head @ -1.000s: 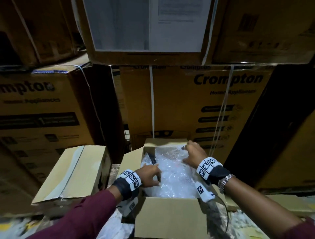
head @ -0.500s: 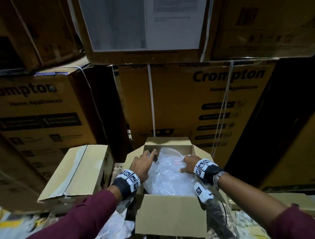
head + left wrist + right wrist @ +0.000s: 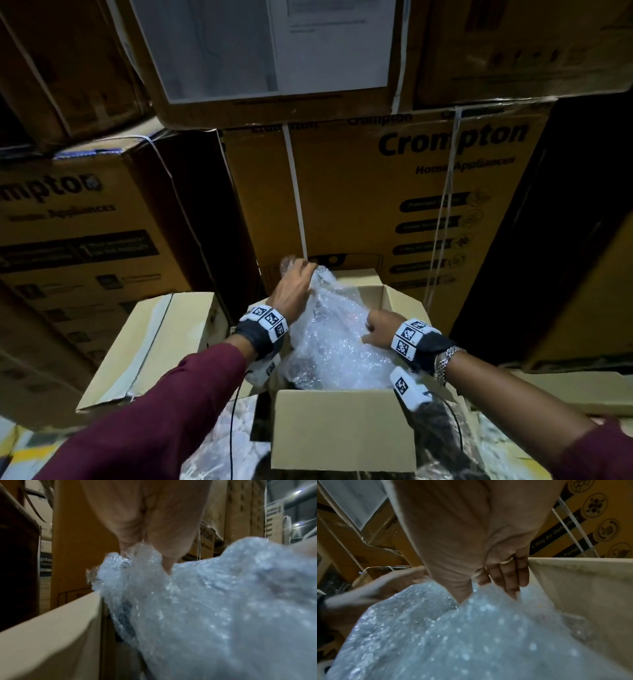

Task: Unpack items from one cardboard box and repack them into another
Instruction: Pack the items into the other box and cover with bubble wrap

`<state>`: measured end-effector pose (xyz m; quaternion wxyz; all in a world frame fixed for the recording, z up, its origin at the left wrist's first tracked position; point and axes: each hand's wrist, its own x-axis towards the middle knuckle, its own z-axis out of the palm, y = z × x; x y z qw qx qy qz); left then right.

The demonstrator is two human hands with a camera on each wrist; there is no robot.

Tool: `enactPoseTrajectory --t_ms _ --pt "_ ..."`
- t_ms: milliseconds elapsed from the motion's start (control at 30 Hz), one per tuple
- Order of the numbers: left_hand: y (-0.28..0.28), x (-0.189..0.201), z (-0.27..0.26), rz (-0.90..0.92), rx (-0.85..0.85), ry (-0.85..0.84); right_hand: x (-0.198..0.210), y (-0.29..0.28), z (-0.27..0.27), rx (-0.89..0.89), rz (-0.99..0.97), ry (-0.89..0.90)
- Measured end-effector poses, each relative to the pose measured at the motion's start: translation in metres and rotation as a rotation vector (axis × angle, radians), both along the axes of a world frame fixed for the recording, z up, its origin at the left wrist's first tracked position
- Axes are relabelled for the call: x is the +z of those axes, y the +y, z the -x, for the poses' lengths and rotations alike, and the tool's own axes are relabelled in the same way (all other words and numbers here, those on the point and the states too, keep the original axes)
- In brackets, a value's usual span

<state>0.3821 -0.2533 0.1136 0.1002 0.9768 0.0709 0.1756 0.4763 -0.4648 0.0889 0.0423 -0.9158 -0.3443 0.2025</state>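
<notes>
Pinching the top edge of the bubble wrap [image 3: 337,337], the left hand [image 3: 294,291] draws it up from the open cardboard box [image 3: 342,428], while the right hand [image 3: 378,330] grips its near side, probably to free the sheet evenly. Whatever lies under the wrap is hidden; the second box [image 3: 150,346] sits closed at left.

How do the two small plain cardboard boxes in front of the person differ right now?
The open box has its flaps up and bubble wrap rising out of it; the closed box to its left has its top flaps shut. Both hands are at the open box: the left hand pinches the wrap's top and the right hand grips its side; neither touches the closed box. Both boxes are pale, unprinted cardboard.
</notes>
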Motion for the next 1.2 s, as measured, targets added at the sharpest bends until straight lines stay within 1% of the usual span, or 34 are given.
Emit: enactPoseTrajectory --t_ms 67,100,167,200,267,300,367,433,500,567,600,667,700,733,800,833,900,1033,1067,1100,1200 --pt "-0.001 -0.017 0.000 0.015 -0.084 0.195 0.005 -0.004 0.002 -0.040 -0.092 0.008" --pt "-0.001 -0.025 0.001 -0.054 -0.131 0.325 0.007 -0.006 0.003 -0.065 -0.147 -0.014" --pt "-0.001 -0.039 0.003 -0.302 -0.184 0.558 0.011 -0.011 0.009 -0.057 -0.246 -0.100" --pt "0.000 -0.046 0.001 -0.389 -0.176 0.631 0.011 -0.012 0.013 -0.029 -0.284 -0.142" --pt "0.002 -0.051 -0.001 -0.433 -0.133 0.699 0.011 -0.013 0.020 0.067 -0.325 -0.178" --pt "0.005 -0.052 -0.003 -0.428 -0.130 0.707 0.010 -0.013 0.024 0.116 -0.324 -0.181" --pt "0.012 -0.053 -0.006 -0.309 -0.169 0.661 0.007 -0.012 0.032 0.197 -0.303 -0.225" --pt "0.019 -0.051 -0.007 -0.145 -0.234 0.576 0.006 -0.009 0.040 0.316 -0.297 -0.336" --pt "0.020 -0.048 -0.006 -0.078 -0.247 0.536 0.007 -0.005 0.044 0.468 -0.290 -0.430" --pt "0.020 -0.044 -0.005 -0.029 -0.223 0.481 0.005 0.000 0.045 0.590 -0.170 -0.494" --pt "0.020 -0.042 -0.004 -0.003 -0.204 0.420 0.001 0.003 0.043 0.583 -0.074 -0.488" --pt "0.020 -0.037 -0.003 0.043 -0.144 0.311 -0.007 0.007 0.033 0.448 0.111 -0.386" --pt "0.022 -0.038 -0.003 0.058 -0.121 0.307 -0.010 0.009 0.027 0.375 0.169 -0.317" --pt "0.023 -0.038 -0.003 0.069 -0.107 0.355 -0.014 0.012 0.021 0.322 0.201 -0.254" --pt "0.025 -0.045 -0.002 0.082 -0.083 0.516 -0.017 0.016 0.009 0.269 0.222 -0.154" --pt "0.027 -0.050 -0.002 0.085 -0.068 0.567 -0.018 0.017 0.004 0.259 0.227 -0.115" --pt "0.029 -0.051 0.000 0.119 -0.039 0.580 -0.017 0.018 -0.002 0.247 0.233 -0.037" --pt "0.027 -0.032 0.000 0.234 -0.052 0.552 0.000 0.015 -0.001 0.230 0.238 0.073" --pt "0.025 -0.028 0.002 0.226 -0.057 0.539 0.007 0.013 0.001 0.237 0.241 0.077" --pt "0.022 -0.024 0.005 0.178 -0.067 0.511 0.015 0.011 0.004 0.249 0.239 0.060" --pt "0.006 -0.010 0.020 -0.136 -0.103 0.372 0.037 0.002 0.008 0.281 0.172 -0.018"
